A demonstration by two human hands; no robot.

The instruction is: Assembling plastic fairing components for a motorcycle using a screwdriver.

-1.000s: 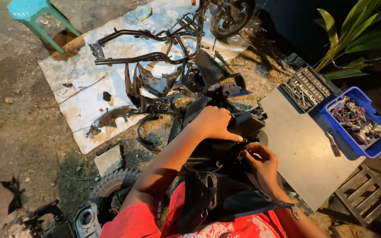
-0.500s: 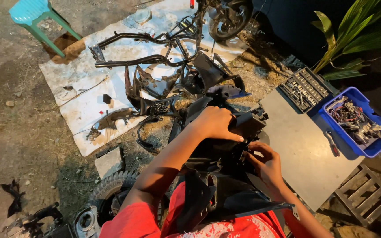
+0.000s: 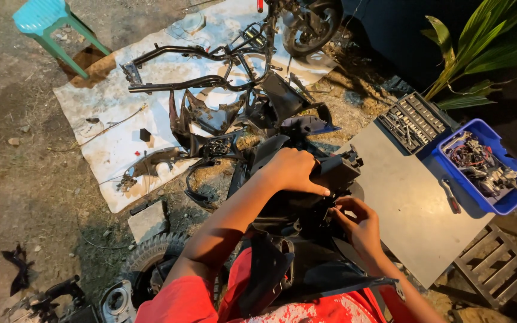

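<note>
Nearest the camera, a red sleeve and red clothing frame a black plastic scooter body panel (image 3: 306, 263) that lies across the person's lap. This panel serves as the landmark.

The left hand (image 3: 291, 170) lies palm down on the panel's upper end, fingers curled over a boxy black part there; its grip is closed loosely over that part, pressing it down. The right hand (image 3: 360, 224) sits just to the right of the panel's middle, fingertips pinched together at a small spot on the plastic. Whatever it pinches is too small and dark to tell.

Left of the panel and low in view, a small tyre (image 3: 151, 257) rests on the dirt, with a grey stone block (image 3: 148, 220) just beyond it. Right of the panel a flat grey board (image 3: 414, 203) lies on the ground, and a wooden crate (image 3: 495, 269) stands at its near right corner.

Beyond the board's far edge sits an open socket set case (image 3: 414, 122), and beside that a blue plastic bin (image 3: 510, 191) full of small metal parts and wires.

Farther out from the panel, a white sheet (image 3: 103, 125) is spread on the ground, carrying a bare black scooter frame (image 3: 204, 66) and several dark fairing pieces (image 3: 210, 116). At the sheet's far left corner stands a turquoise plastic stool (image 3: 49, 24). Green leaves (image 3: 480, 48) hang at the far right.
</note>
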